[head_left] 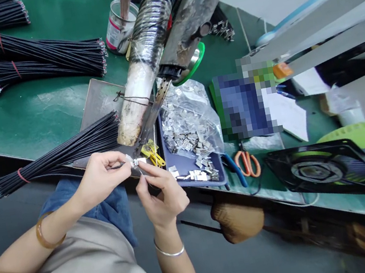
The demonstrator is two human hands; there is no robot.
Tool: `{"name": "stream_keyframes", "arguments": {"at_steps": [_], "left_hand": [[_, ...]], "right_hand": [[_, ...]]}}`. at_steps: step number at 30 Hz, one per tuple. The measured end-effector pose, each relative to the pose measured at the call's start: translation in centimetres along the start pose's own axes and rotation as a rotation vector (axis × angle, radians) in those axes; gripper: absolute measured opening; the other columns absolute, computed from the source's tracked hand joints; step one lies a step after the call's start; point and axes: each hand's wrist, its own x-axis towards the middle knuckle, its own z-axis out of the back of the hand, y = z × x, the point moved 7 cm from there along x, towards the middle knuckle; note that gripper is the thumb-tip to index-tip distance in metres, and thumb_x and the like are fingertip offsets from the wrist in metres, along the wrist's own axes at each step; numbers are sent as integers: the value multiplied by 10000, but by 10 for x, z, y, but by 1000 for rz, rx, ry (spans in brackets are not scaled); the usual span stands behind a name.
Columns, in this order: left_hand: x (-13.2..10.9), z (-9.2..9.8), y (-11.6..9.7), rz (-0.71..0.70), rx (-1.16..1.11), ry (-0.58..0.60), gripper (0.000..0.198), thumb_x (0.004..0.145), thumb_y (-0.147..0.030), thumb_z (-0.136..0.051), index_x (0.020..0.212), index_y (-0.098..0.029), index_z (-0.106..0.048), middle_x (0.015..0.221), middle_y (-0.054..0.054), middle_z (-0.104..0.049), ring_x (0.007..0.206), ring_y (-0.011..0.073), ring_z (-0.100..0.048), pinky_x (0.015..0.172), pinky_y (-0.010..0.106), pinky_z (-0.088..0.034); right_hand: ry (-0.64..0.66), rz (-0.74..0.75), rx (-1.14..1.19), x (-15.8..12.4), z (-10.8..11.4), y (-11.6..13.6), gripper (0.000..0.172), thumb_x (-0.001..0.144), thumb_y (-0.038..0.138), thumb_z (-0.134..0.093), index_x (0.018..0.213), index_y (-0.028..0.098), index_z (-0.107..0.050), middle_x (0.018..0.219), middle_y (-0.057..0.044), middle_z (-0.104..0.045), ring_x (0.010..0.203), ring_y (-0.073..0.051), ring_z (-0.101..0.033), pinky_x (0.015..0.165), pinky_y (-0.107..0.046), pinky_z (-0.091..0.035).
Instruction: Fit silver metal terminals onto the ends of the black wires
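My left hand [106, 169] is closed, its thumb and fingers pinching a small silver metal connector [140, 161] at the bench's front edge. Close on its right, my right hand [164, 190] is closed too, with a thin wire [141, 172] between thumb and fingertips; its forefinger reaches up to the connector. A bundle of black cables [64, 148], tied with a red band, lies beside and behind my left hand. Just above both hands end a whitish tube nozzle [132, 112] and a dark metal rod [155, 113]. The far side of the connector is hard to make out.
Right of my hands is a blue tray [222, 174] of small metal connectors, partly bagged. Beyond lie orange-handled scissors [248, 163] and a black fan [326, 172]. More banded cable bundles [44, 57] are at the back left, near a jar [117, 30]. A yellow object [152, 152] sits by the tray.
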Motion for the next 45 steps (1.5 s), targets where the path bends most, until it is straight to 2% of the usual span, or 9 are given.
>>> {"name": "stream_keyframes", "arguments": {"at_steps": [6, 10, 14, 20, 23, 28, 33, 39, 45], "left_hand": [[3, 1, -3, -8, 46, -75, 144, 675, -251, -604, 634, -124, -659, 512, -68, -410, 498, 48, -269, 462, 188, -243], [4, 0, -7, -8, 44, -81, 158, 674, -266, -604, 653, -118, -656, 540, -52, -436, 507, 50, -281, 453, 194, -206], [5, 1, -9, -17, 56, -95, 160, 679, -276, -600, 637, -129, -645, 518, -66, -380, 490, 44, -230, 448, 199, -190], [4, 0, -6, 4, 73, -62, 143, 680, -251, -592, 637, -128, -650, 522, -69, -381, 497, 49, -243, 453, 194, -204], [1, -1, -7, 0, 87, -46, 139, 685, -244, -586, 634, -127, -642, 515, -77, -349, 497, 48, -222, 456, 194, -195], [-2, -2, -7, -10, 116, -38, 136, 696, -240, -592, 658, -123, -649, 524, -78, -352, 501, 52, -223, 465, 201, -187], [-1, 0, -6, -19, 116, -45, 121, 708, -240, -612, 673, -132, -653, 505, -94, -282, 494, 60, -206, 477, 215, -184], [1, 0, -4, -18, 84, -46, 144, 712, -243, -596, 679, -116, -655, 541, -67, -400, 509, 53, -275, 471, 192, -220], [1, 2, -5, -1, 78, -91, 199, 713, -281, -606, 717, -98, -683, 572, -47, -457, 522, 52, -324, 482, 173, -268]], "right_hand": [[-17, 46, -45, 5, -3, 0, 206, 860, 48, -664, 903, 237, -592, 918, -47, -816, 801, -155, -791, 724, -249, -646], [-36, 61, -22, 10, -2, 1, 212, 849, 46, -679, 908, 236, -604, 934, -47, -813, 816, -165, -791, 740, -274, -655], [-14, 50, -20, 11, -2, 1, 228, 833, 55, -699, 905, 253, -611, 976, -36, -809, 849, -175, -790, 768, -299, -667], [12, 89, 9, 7, -1, 1, 188, 860, 89, -668, 851, 260, -592, 931, -36, -810, 821, -174, -791, 722, -299, -675], [-2, 31, 50, 5, 0, -4, 172, 866, 101, -679, 893, 255, -606, 969, -37, -813, 821, -176, -794, 718, -303, -676], [16, -175, 110, 2, -1, -14, 167, 875, 96, -686, 970, 225, -640, 1083, -72, -803, 921, -202, -796, 741, -292, -671], [67, -176, 117, 3, -3, -11, 137, 885, 103, -670, 913, 229, -624, 1137, -81, -790, 865, -195, -801, 752, -304, -671], [56, -142, 93, 6, -4, -11, 146, 881, 90, -675, 906, 221, -616, 1109, -88, -797, 845, -183, -800, 744, -281, -660], [26, -113, 71, 13, -4, -6, 152, 873, 77, -684, 907, 214, -630, 1123, -83, -793, 869, -177, -796, 771, -284, -667]]}}
